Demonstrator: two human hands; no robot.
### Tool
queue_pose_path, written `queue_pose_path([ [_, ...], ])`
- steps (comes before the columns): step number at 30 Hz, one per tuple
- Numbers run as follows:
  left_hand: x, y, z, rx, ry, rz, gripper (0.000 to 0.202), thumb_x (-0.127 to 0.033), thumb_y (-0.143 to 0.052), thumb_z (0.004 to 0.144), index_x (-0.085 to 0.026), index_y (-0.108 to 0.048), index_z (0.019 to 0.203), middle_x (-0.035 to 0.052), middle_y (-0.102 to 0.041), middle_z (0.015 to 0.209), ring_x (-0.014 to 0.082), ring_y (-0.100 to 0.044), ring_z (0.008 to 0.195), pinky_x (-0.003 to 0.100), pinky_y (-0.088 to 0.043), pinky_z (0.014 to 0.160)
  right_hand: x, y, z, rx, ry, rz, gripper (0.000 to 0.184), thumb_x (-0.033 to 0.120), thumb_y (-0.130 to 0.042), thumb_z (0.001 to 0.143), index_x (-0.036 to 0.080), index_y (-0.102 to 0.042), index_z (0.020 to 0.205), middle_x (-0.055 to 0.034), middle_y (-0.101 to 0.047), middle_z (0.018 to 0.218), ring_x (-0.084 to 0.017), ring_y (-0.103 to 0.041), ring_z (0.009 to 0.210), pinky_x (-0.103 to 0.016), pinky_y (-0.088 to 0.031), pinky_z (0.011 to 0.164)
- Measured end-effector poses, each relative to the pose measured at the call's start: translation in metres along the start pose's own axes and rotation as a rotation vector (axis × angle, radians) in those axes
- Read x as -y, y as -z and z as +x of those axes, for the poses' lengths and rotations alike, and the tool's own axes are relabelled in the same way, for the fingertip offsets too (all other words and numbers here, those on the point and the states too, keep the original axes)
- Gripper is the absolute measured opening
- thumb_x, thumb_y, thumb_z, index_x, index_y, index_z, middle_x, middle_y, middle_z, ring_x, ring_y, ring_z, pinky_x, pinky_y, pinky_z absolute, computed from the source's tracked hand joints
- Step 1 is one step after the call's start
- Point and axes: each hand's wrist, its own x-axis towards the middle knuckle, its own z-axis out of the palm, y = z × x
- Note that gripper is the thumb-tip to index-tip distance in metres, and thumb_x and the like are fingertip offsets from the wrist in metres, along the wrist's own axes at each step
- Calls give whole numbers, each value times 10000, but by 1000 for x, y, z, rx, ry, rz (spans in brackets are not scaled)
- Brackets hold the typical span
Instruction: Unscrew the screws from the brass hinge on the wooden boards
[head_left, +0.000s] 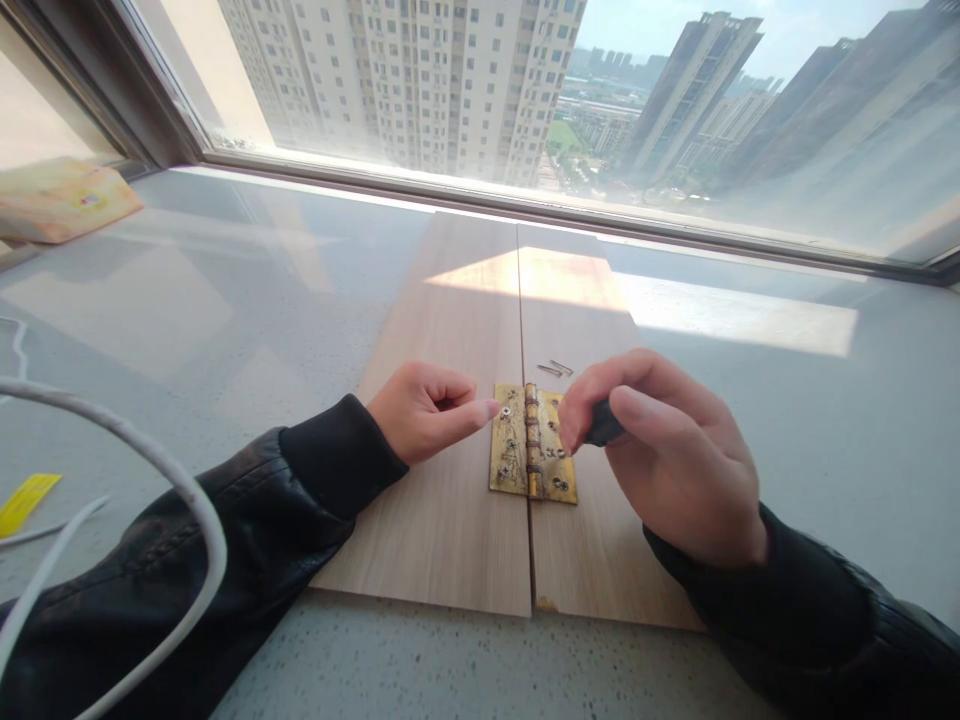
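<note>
A brass hinge [534, 444] lies across the seam between two light wooden boards [450, 330] on a grey stone sill. My left hand [424, 410] rests on the left board, fingers curled, its index finger stretched out and pressing the hinge's left leaf. My right hand [667, 450] hovers over the hinge's right leaf, fingers closed round a small black tool handle [602, 424]; its tip is hidden. Two loose screws [555, 369] lie on the right board just beyond the hinge.
A white cable [150, 470] curves over my left sleeve. A yellow tag [26, 498] lies at the left edge, and a tan card or box [64, 200] sits at the far left corner. The window frame [525, 205] bounds the sill's far side.
</note>
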Motion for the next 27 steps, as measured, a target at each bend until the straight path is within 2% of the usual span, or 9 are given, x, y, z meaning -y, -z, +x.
queue_pose_path([
  [2, 0, 0, 0, 6, 4, 0, 445, -270, -557, 800, -170, -272, 472, -79, -204, 484, 41, -199, 460, 208, -170, 428, 0, -9, -7, -194, 42, -164, 156, 265, -516, 896, 201, -654, 860, -31, -652, 754, -151, -597, 648, -315, -473, 578],
  [4, 0, 0, -1, 13, 10, -3, 442, -270, -554, 801, -169, -276, 472, -78, -207, 484, 40, -202, 460, 208, -170, 429, 2, -17, -12, -309, 60, -267, 201, 246, -473, 920, 202, -666, 889, -42, -670, 811, -153, -617, 678, -317, -491, 598],
  [8, -1, 0, -1, 17, 16, -8, 444, -264, -549, 801, -171, -263, 474, -78, -195, 486, 40, -190, 462, 208, -162, 431, 6, -24, -16, -307, 60, -322, 221, 225, -443, 921, 209, -649, 842, -29, -641, 757, -153, -599, 687, -320, -474, 619],
  [13, -1, -1, 0, 8, 3, -3, 439, -258, -545, 798, -171, -262, 474, -77, -196, 483, 41, -191, 461, 209, -162, 432, 2, -21, -11, -304, 53, -198, 216, 217, -450, 890, 212, -596, 731, -1, -538, 623, -141, -511, 601, -318, -394, 567],
  [15, -1, -1, 0, 3, 4, -5, 440, -258, -547, 796, -172, -261, 473, -78, -193, 482, 42, -191, 461, 211, -162, 433, 2, -17, -6, -262, 53, -94, 284, 258, -461, 879, 208, -534, 609, 20, -438, 522, -119, -423, 510, -300, -319, 494],
  [18, -1, -1, 0, 0, 17, -6, 442, -264, -550, 795, -173, -261, 474, -78, -192, 488, 43, -189, 467, 215, -163, 437, 6, -9, 3, -34, -4, 16, 464, 373, -480, 876, 199, -392, 455, 39, -296, 412, -91, -298, 409, -293, -225, 424],
  [22, -1, 0, -1, 13, 21, -8, 444, -271, -548, 804, -171, -266, 475, -76, -199, 489, 43, -196, 466, 216, -169, 437, 12, 5, 15, 275, -115, 74, 496, 417, -497, 855, 198, -365, 430, 39, -304, 376, -86, -285, 382, -289, -223, 411],
  [25, 0, 0, 0, 15, 12, -6, 449, -268, -550, 804, -172, -260, 475, -76, -196, 489, 43, -196, 465, 214, -171, 437, 11, 10, 16, 299, -129, 129, 373, 366, -526, 818, 197, -475, 489, 39, -345, 415, -90, -295, 403, -283, -235, 420],
  [27, 0, 0, 0, 11, 4, 0, 448, -264, -552, 802, -171, -260, 475, -76, -195, 490, 43, -197, 466, 214, -172, 437, 8, 9, 13, 234, -118, 142, 240, 302, -534, 794, 193, -561, 582, 36, -392, 460, -97, -340, 433, -278, -273, 437],
])
